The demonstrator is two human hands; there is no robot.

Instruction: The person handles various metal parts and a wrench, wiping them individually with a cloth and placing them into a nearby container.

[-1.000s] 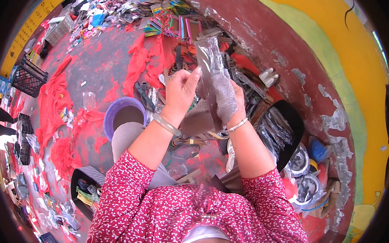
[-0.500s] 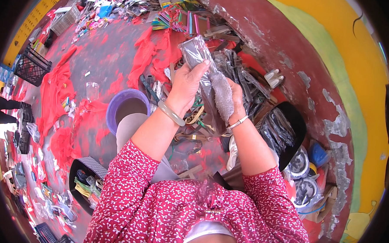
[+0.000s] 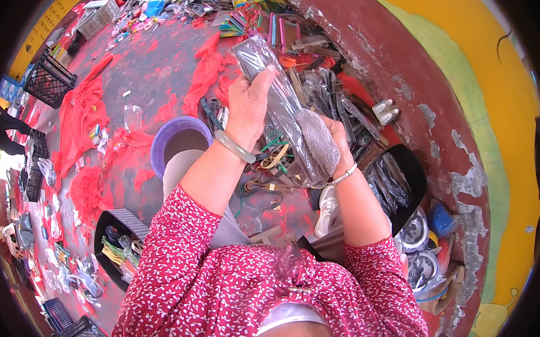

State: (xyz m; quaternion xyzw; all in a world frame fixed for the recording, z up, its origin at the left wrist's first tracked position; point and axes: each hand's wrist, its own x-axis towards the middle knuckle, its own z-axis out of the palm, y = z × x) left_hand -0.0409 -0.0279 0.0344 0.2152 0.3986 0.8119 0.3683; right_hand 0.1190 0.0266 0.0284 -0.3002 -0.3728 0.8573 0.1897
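Observation:
My left hand (image 3: pixel 247 106) is closed round the upper part of a long, flat, dark packet (image 3: pixel 282 111) in shiny clear plastic, thumb on top. The packet slants from upper left to lower right above the floor; I cannot make out what is inside. In my right hand (image 3: pixel 340 142) is a grey fluffy cloth (image 3: pixel 317 141), pressed against the packet's lower part. Beneath and beyond my hands lies a heap of dark plastic-wrapped strips (image 3: pixel 333 96). Brown and green straps (image 3: pixel 267 183) lie on the floor below the packet.
A purple bucket (image 3: pixel 156 150) of dark liquid stands left of my knee. To the right, a black tub (image 3: pixel 412 174) holds more wrapped strips. Another black container (image 3: pixel 101 239) with mixed items sits at left. Red cloth (image 3: pixel 81 122) covers floor patches; a peeling wall (image 3: pixel 391 49) curves along the right.
The packet has swung, its top end moving up and left and its lower end right. My right hand with the cloth has shifted slightly right and down, showing more of the cloth.

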